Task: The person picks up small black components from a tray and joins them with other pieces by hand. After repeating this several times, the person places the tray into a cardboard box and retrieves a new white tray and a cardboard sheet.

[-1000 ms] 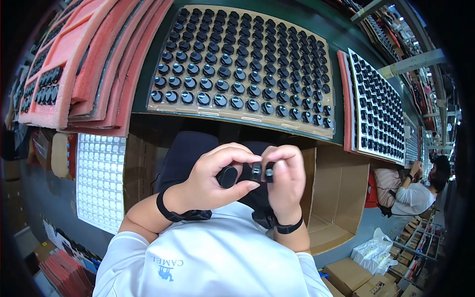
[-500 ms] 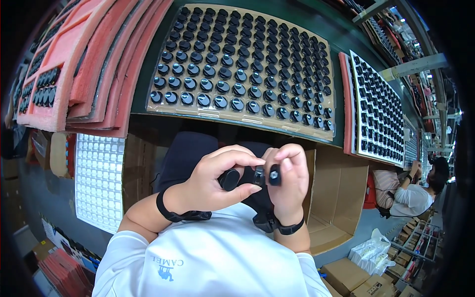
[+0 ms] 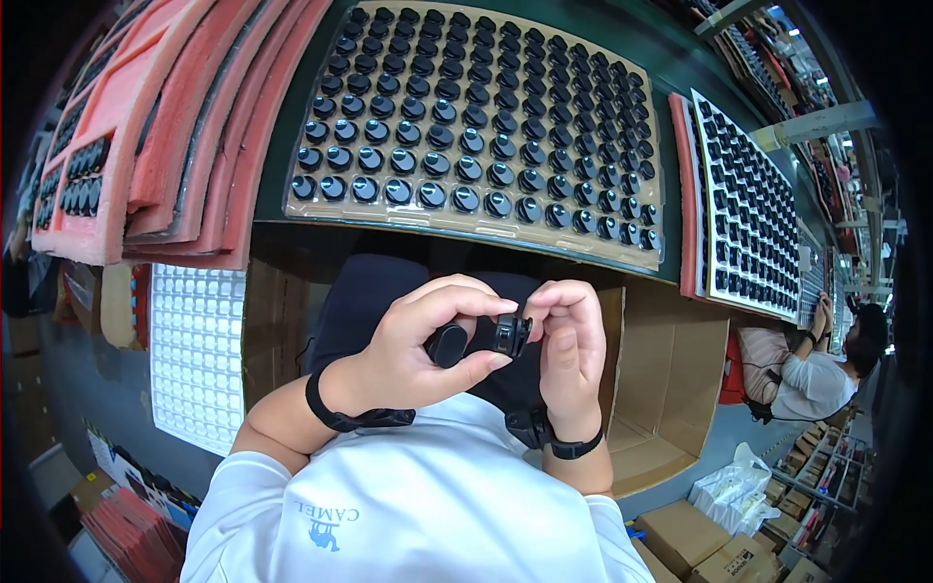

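My left hand pinches a short black cylindrical part between thumb and fingertips. A second black part with a smooth oval face is tucked in the same hand, nearer the palm. My right hand is closed with curled fingers on a small black disc-like piece, which sits edge-on against the end of the cylindrical part. Whether the two are joined cannot be made out. Beyond my hands lies a tray holding rows of similar black round-topped parts.
Pink foam trays are stacked at the left, above a white gridded tray. A white tray of black parts stands at the right. An open cardboard box is beside my right arm. Farther right sits another person.
My right hand has turned the small black piece from face-on to edge-on and brought it against the cylindrical part. The left hand keeps its hold, nearly in place.
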Demonstrator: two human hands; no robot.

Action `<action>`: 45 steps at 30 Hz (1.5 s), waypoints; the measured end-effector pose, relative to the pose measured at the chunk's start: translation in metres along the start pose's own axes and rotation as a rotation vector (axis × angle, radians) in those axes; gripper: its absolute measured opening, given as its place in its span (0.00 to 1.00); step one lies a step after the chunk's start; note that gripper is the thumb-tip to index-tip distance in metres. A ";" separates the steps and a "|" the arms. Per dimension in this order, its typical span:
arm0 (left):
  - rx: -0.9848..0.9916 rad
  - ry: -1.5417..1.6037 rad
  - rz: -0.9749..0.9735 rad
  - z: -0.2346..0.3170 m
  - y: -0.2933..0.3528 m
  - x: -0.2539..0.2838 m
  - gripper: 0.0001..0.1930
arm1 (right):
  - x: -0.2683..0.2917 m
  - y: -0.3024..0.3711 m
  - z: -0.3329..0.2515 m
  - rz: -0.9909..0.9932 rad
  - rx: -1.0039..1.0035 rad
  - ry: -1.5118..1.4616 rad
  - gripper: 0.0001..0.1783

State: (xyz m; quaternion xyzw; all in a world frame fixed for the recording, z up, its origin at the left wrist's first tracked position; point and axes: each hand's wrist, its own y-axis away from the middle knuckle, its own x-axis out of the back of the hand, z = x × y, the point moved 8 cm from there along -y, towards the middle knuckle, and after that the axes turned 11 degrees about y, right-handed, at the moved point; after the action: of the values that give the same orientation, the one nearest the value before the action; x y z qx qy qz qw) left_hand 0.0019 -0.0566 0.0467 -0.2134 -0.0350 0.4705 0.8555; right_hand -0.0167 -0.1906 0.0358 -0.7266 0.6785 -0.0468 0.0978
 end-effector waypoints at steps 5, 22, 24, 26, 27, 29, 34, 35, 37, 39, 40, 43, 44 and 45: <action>-0.017 -0.028 0.015 0.002 0.003 0.002 0.19 | -0.001 0.002 -0.007 -0.061 0.085 0.238 0.15; 0.162 0.182 0.077 -0.023 0.004 0.018 0.23 | 0.091 -0.045 -0.028 0.133 0.050 0.834 0.08; 0.187 0.205 0.070 -0.028 0.002 0.021 0.24 | 0.137 -0.063 -0.016 0.215 -0.025 0.964 0.08; 0.218 0.268 0.099 -0.033 0.000 0.024 0.23 | 0.178 -0.082 -0.005 0.255 -0.094 0.996 0.08; 0.235 0.297 0.116 -0.036 0.001 0.027 0.22 | 0.199 -0.091 0.007 0.268 -0.179 0.996 0.09; 0.241 0.297 0.128 -0.040 0.000 0.030 0.22 | 0.230 -0.102 0.025 0.276 -0.268 0.995 0.09; 0.280 0.333 0.153 -0.049 0.001 0.038 0.20 | 0.250 -0.121 0.046 0.175 -0.293 1.105 0.09; 0.295 0.355 0.155 -0.051 0.001 0.038 0.20 | 0.251 -0.122 0.049 0.148 -0.307 1.149 0.09; 0.298 0.370 0.152 -0.052 -0.002 0.038 0.21 | 0.251 -0.125 0.052 0.120 -0.321 1.192 0.09; 0.301 0.403 0.142 -0.053 -0.004 0.036 0.22 | 0.246 -0.128 0.053 0.074 -0.332 1.264 0.08; 0.301 0.403 0.142 -0.054 -0.005 0.036 0.22 | 0.243 -0.129 0.054 0.051 -0.337 1.300 0.08; 0.244 0.378 0.119 -0.049 -0.007 0.034 0.27 | 0.236 -0.133 0.055 0.031 -0.329 1.329 0.08; 0.243 0.374 0.125 -0.049 -0.006 0.034 0.27 | 0.233 -0.134 0.057 0.020 -0.324 1.343 0.09; 0.250 0.396 0.124 -0.050 -0.005 0.033 0.27 | 0.233 -0.134 0.057 0.012 -0.319 1.339 0.09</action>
State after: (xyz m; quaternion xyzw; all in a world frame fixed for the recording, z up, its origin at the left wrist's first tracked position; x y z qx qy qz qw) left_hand 0.0373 -0.0491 -0.0016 -0.1958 0.2051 0.4719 0.8348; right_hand 0.1429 -0.4095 -0.0070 -0.5427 0.5954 -0.3847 -0.4505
